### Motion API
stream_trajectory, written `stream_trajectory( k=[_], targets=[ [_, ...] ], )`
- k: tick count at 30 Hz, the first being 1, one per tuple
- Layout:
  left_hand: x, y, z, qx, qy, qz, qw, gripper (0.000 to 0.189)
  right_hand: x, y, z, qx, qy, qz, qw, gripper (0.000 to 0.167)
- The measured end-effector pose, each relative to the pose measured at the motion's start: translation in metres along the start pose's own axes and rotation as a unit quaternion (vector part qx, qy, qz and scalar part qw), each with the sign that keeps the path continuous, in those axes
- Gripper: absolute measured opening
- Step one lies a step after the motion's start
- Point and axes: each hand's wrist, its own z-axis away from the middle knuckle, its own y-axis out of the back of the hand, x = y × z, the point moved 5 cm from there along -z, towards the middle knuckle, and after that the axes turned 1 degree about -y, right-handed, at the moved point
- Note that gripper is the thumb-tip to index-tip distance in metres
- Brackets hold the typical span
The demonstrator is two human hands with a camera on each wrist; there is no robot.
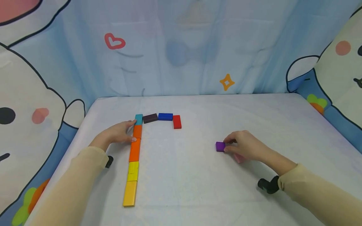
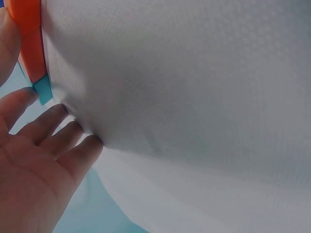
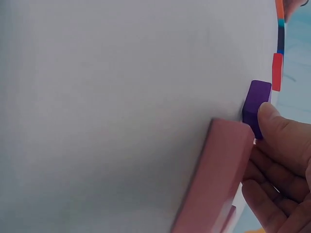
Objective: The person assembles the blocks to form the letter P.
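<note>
My left hand (image 1: 116,135) lies beside a line of blocks, its index fingertip at the teal block (image 1: 139,119) and its thumb against the orange blocks (image 1: 135,150). In the left wrist view its other fingers are spread and loosely extended over the cloth. My right hand (image 1: 246,146) pinches a purple block (image 1: 220,147) between thumb and fingers at the right of the table. A pink block (image 3: 214,174) lies next to the purple one, partly hidden under that hand in the head view.
Yellow blocks (image 1: 133,171) continue the line toward the near edge, ending in a darker yellow block (image 1: 130,193). From the teal end, a dark brown block (image 1: 150,118), a blue block (image 1: 165,116) and a red block (image 1: 177,121) run rightward. A blue patterned curtain (image 1: 181,47) hangs behind.
</note>
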Motion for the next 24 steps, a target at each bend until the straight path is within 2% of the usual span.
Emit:
stream_trajectory(
  k=[6, 14, 18, 24],
  targets=[
    [0.0, 0.001, -0.001, 0.001, -0.002, -0.001, 1.0, 0.09, -0.006, 0.005, -0.019, -0.026, 0.026, 0.01, 0.9993, 0.026],
    [0.0, 0.002, 0.001, 0.0, -0.006, -0.004, 1.0, 0.089, -0.029, -0.002, -0.065, -0.093, -0.011, 0.031, 0.9951, 0.024],
    [0.0, 0.002, 0.001, -0.001, -0.006, 0.001, 1.0, 0.089, -0.048, -0.009, -0.085, -0.096, -0.009, 0.04, 0.9946, 0.024],
    [-0.002, 0.001, 0.0, 0.001, -0.006, 0.007, 1.0, 0.088, -0.075, -0.02, -0.106, -0.089, -0.01, 0.027, 0.9956, 0.026]
  ],
)
